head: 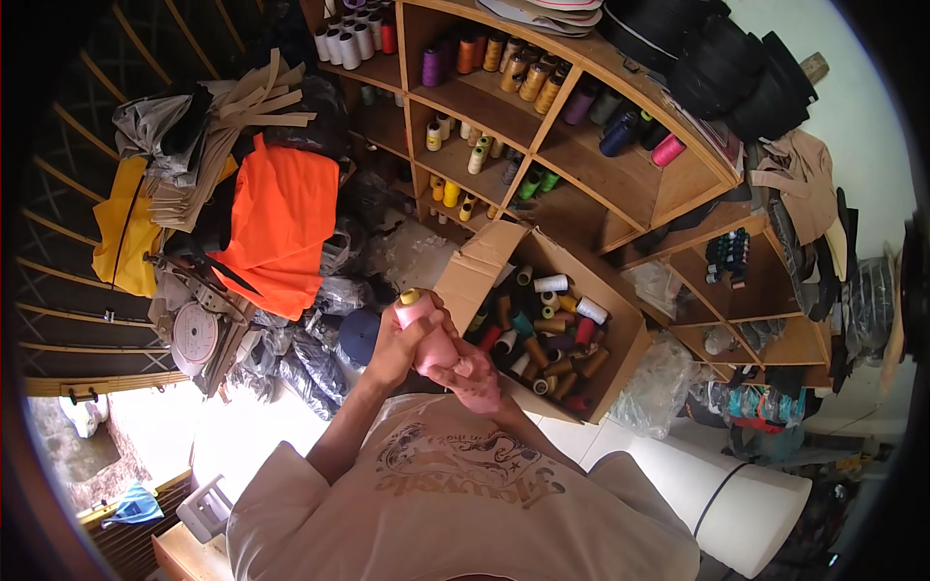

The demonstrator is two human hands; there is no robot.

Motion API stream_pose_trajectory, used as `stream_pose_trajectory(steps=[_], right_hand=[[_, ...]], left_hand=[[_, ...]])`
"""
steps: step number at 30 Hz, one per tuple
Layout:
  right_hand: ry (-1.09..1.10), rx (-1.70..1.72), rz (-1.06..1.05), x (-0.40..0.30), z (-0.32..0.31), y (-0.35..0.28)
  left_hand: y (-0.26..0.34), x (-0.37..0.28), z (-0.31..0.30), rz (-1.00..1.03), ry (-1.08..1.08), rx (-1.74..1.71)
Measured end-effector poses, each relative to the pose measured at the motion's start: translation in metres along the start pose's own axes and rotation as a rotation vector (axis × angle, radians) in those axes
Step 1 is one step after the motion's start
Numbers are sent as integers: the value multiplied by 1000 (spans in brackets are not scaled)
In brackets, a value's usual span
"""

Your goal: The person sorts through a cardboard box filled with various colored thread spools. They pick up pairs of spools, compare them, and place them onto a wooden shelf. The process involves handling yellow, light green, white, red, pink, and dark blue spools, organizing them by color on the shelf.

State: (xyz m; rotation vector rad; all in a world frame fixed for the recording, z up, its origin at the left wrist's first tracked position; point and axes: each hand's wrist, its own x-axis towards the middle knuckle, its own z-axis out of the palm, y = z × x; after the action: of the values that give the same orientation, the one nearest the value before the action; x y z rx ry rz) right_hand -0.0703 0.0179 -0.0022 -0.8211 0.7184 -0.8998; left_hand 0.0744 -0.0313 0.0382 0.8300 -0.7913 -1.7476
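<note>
A pink cone of sewing thread (429,341) with a yellowish tip is held upright and slightly tilted in front of my chest. My left hand (396,348) grips its side, the thumb lying across the thread. From the other side, my right hand (468,374) is closed around the lower part, and its palm hides the base. Just beyond my hands stands an open cardboard box (603,298), filled with a jumble of thread spools (538,352) in brown, white, red and other colours.
Wooden shelves (479,105) with sorted thread cones rise behind the box. Orange fabric (283,218) and plastic-wrapped bundles (312,370) are piled at left. At lower right lies a white roll (726,501) with a black band; a clear plastic bag (650,388) sits beside the box.
</note>
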Motion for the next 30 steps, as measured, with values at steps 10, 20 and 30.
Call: stream_pose_trajectory(steps=[10,20,30], right_hand=[[206,-348,-258,-3,-8,15],[-46,204,23,-12,-53,-12],[365,-1719,-285,-29,-440,118]], left_hand=[[-17,4,22,-24,275,209],[-31,0,23,24,-51,202],[-42,18,33,-20,58,-7]])
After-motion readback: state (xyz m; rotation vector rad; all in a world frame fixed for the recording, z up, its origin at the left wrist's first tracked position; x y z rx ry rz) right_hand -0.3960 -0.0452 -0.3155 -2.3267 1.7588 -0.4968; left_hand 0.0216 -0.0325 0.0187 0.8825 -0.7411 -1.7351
